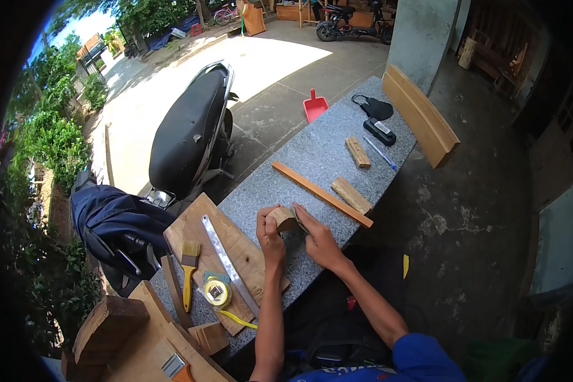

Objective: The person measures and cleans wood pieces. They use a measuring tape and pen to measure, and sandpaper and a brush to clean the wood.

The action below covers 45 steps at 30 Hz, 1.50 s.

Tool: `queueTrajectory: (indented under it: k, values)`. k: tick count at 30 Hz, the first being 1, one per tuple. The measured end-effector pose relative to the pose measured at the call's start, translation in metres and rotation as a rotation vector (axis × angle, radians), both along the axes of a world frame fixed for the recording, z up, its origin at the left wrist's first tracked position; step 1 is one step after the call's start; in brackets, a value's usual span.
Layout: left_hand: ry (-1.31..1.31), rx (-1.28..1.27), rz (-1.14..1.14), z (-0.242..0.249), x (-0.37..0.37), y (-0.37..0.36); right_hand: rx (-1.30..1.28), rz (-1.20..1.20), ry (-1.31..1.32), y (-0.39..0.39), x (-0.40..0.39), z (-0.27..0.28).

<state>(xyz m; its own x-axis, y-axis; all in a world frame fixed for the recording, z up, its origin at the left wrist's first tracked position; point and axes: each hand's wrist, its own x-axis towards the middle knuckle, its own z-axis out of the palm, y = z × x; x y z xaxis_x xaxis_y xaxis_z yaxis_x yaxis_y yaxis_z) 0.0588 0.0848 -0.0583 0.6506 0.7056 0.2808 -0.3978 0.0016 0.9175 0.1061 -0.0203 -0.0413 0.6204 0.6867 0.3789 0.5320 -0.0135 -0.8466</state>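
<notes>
My left hand (270, 240) is wrapped round a small wooden block (284, 219), held above the stone table near its front edge. Against the block's right side presses my right hand (319, 240), fingers together. A thin dark edge shows between those fingers and the wood; its kind is hidden. Just beyond my hands lies a long reddish wood strip (321, 193). Two short wood pieces, one nearer (351, 195) and one farther (358, 153), rest past it. To the left, a metal ruler (226, 258) lies across a wooden board (194, 219).
On the board are a yellow-handled brush (189, 270) and a tape measure (216, 291). A pen (380, 153), black case (379, 132) and black mask (373, 107) sit at the table's far end. A wood plank (420, 118) leans there. Motorbike (191, 134) stands left.
</notes>
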Motion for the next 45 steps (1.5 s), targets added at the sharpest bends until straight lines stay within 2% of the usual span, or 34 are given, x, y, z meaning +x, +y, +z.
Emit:
queueTrajectory:
  k: [2, 3, 4, 5, 6, 9, 11, 13, 14, 16, 19, 21, 23, 26, 27, 29, 32, 35, 38, 40, 41, 43, 45]
  values:
    - [0.008, 0.111, 0.122, -0.002, 0.000, -0.003, 0.069, 0.076, -0.068, -0.002, -0.010, 0.015]
    - [0.007, 0.167, 0.180, -0.002, 0.000, -0.005, 0.022, 0.018, -0.012, 0.000, -0.008, 0.004]
    - [-0.052, 0.108, 0.193, 0.000, 0.001, -0.008, -0.020, -0.042, 0.032, 0.004, 0.001, -0.011]
    - [-0.050, 0.149, 0.171, 0.000, 0.001, -0.008, -0.060, -0.101, 0.076, 0.006, 0.007, -0.025]
    - [-0.047, 0.190, 0.149, -0.001, 0.000, -0.007, -0.063, -0.042, 0.080, 0.003, 0.009, -0.019]
    - [-0.024, 0.180, 0.164, 0.004, 0.002, -0.011, 0.147, 0.086, -0.022, -0.001, -0.011, 0.014]
    - [-0.010, 0.180, 0.171, 0.005, -0.001, -0.013, 0.048, -0.025, 0.090, 0.003, 0.002, -0.014]
    - [-0.022, 0.229, 0.152, 0.002, 0.001, -0.012, -0.035, -0.036, 0.110, 0.001, 0.007, -0.007]
    - [-0.023, 0.263, 0.151, -0.001, 0.003, -0.012, 0.010, -0.007, 0.022, 0.003, 0.007, -0.002]
    - [-0.019, 0.191, 0.199, -0.002, 0.004, -0.012, 0.076, 0.053, -0.115, -0.001, -0.013, 0.019]
    - [0.008, 0.195, 0.202, 0.004, 0.000, -0.012, -0.019, -0.065, 0.160, 0.006, 0.011, -0.017]
    - [0.034, 0.259, 0.138, 0.008, -0.002, -0.009, -0.015, -0.004, 0.033, 0.001, 0.002, 0.002]
    - [-0.003, 0.075, 0.091, 0.001, -0.003, -0.008, 0.120, 0.062, -0.069, 0.000, -0.006, 0.010]
    - [-0.088, -0.303, 0.107, 0.015, 0.004, -0.010, -0.083, -0.063, 0.057, -0.004, 0.020, -0.035]
    - [-0.076, -0.311, 0.094, 0.017, 0.006, -0.008, -0.146, -0.011, 0.211, -0.009, 0.027, -0.025]
    - [-0.053, -0.337, 0.079, 0.020, 0.009, -0.006, 0.035, -0.019, 0.326, -0.012, 0.038, -0.031]
    - [-0.085, -0.438, 0.098, 0.009, 0.019, 0.006, 0.282, -0.161, 0.538, -0.016, 0.047, -0.018]
    - [-0.107, -0.669, -0.039, -0.002, 0.025, 0.015, 0.511, -0.022, 1.029, -0.015, 0.045, 0.000]
    - [-0.070, -0.708, 0.050, -0.014, 0.032, 0.023, 0.289, -0.066, 0.749, -0.001, 0.046, -0.010]
    - [-0.105, -0.698, -0.008, -0.022, 0.033, 0.027, 0.200, -0.061, 0.596, 0.013, 0.045, -0.019]
    - [-0.122, -0.692, -0.037, -0.026, 0.033, 0.029, 0.065, -0.092, 0.415, 0.017, 0.047, -0.022]
    - [-0.035, -0.693, 0.050, -0.021, 0.037, 0.025, -0.199, -0.151, 0.048, 0.021, 0.044, -0.013]
    - [0.025, -0.689, 0.093, -0.022, 0.037, 0.025, -0.036, -0.219, -0.118, 0.027, 0.040, -0.017]
